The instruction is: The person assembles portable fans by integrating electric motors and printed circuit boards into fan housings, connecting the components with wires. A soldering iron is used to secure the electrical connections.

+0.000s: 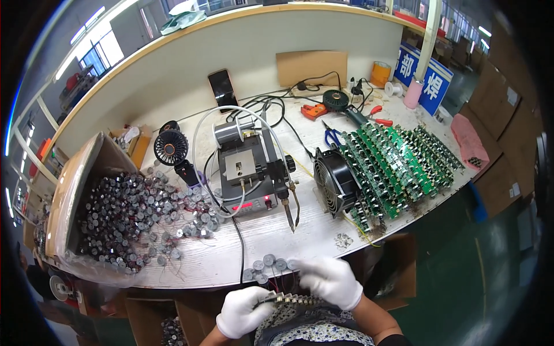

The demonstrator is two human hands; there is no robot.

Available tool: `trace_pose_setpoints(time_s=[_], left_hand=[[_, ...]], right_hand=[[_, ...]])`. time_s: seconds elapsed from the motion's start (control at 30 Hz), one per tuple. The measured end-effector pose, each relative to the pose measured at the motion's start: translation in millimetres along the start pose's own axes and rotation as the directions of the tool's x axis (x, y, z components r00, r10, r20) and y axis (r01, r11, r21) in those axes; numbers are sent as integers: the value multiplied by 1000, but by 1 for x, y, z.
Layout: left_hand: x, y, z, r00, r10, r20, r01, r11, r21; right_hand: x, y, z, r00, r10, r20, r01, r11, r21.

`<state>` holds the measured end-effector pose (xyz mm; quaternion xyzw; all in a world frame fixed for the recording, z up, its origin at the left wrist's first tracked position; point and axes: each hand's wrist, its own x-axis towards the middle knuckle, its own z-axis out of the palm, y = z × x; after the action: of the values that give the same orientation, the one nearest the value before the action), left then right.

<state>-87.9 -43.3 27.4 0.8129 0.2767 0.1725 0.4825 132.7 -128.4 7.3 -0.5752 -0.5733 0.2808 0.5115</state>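
Note:
My left hand (pixel 245 312), in a white glove, is closed on the end of a circuit board strip (pixel 293 299), held above my lap at the table's front edge. My right hand (pixel 333 282), also gloved in white, is over the strip's other end. Its fingers are smeared by motion, so whether they grip anything is hidden. At its fingertips, several round grey parts with thin wires (pixel 269 260) lie along the table edge, their wires hanging toward the strip. Beyond them stands a soldering machine (pixel 248 173), its soldering tip (pixel 292 226) pointing down at the tabletop.
On the left, an open box (pixel 92 167) spills many wired round parts (pixel 133 213) onto the table. A black fan (pixel 333 181) stands beside rows of green circuit boards (pixel 398 167). Behind are a small fan (pixel 171 147), a phone (pixel 222 89), orange pliers (pixel 313 111) and cables.

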Motion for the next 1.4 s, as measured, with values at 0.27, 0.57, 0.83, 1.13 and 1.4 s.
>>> trace_pose_setpoints(time_s=[0.27,0.57,0.83,1.13,1.4], left_hand=[[-33,2,3,973,196,-125,-196,981,10],[-62,-20,20,975,-138,-176,74,942,-326],[-83,-53,39,883,-108,-456,-159,845,-510],[-97,-62,56,900,-190,-393,-91,799,-595],[-90,-40,75,885,-410,-222,177,736,-653]], right_hand=[[53,16,9,917,226,-330,-206,974,95],[69,31,4,942,119,-314,-142,988,-53],[71,33,10,931,-15,-365,-53,983,-175],[63,15,3,921,325,-212,-275,932,236],[-32,4,25,997,-51,-57,50,999,-8]])
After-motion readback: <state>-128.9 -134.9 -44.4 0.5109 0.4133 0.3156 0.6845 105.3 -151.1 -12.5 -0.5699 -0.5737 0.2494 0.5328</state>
